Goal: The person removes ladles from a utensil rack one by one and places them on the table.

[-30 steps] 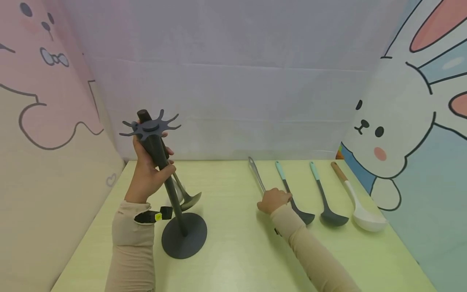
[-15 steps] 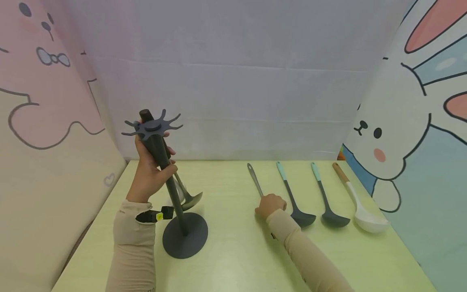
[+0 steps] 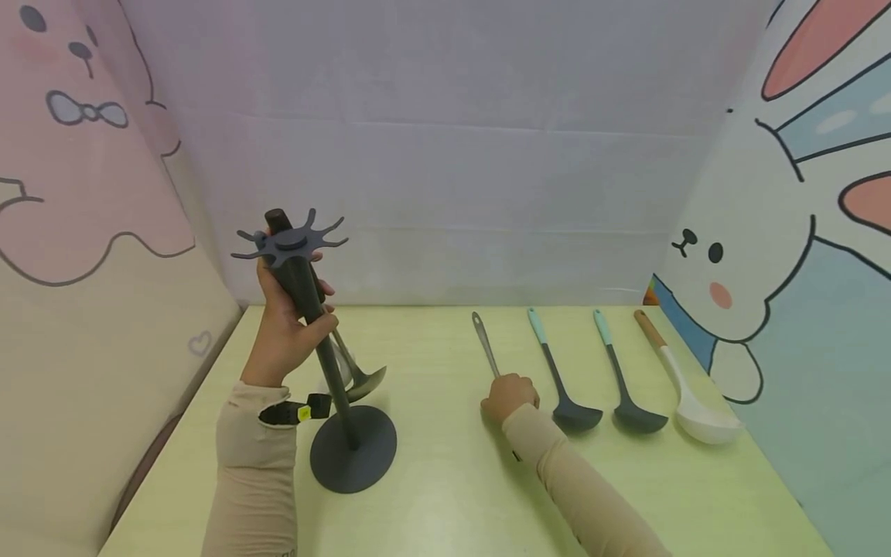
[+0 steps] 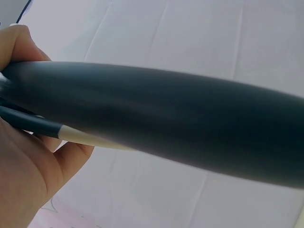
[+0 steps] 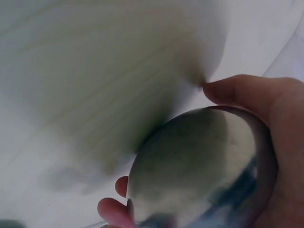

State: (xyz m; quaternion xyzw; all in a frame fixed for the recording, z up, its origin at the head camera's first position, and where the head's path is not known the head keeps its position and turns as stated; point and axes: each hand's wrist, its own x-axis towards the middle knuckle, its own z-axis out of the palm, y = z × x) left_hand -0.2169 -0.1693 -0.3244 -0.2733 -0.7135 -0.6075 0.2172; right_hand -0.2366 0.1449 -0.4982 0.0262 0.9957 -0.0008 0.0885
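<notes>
Utensil stand (image 3: 332,375): at left, its round base apparently resting on the counter (image 3: 445,495). Left hand (image 3: 281,340) has its fingers wrapped round the pole and the handle of a black-handled ladle (image 3: 366,383), whose bowl shows behind the pole. No clear shift here over the last second.

Right hand (image 3: 511,396): moved slightly toward the stand and the wearer, bringing the metal ladle (image 3: 486,344) along. It overlapped the nearer mint-handled utensil (image 3: 578,418) a second ago; now clear of it. Judgement: metal ladle is being parted from the row; not on the stand yet. Farther right, another mint-handled utensil (image 3: 639,420) and a white spoon (image 3: 706,424) lie untouched.

Views: left wrist shows the dark handle's join to a pale shank, but neither hooks nor base. Right wrist shows the fingers curled about a shiny round bowl; in the head view, the hand hides it.
</notes>
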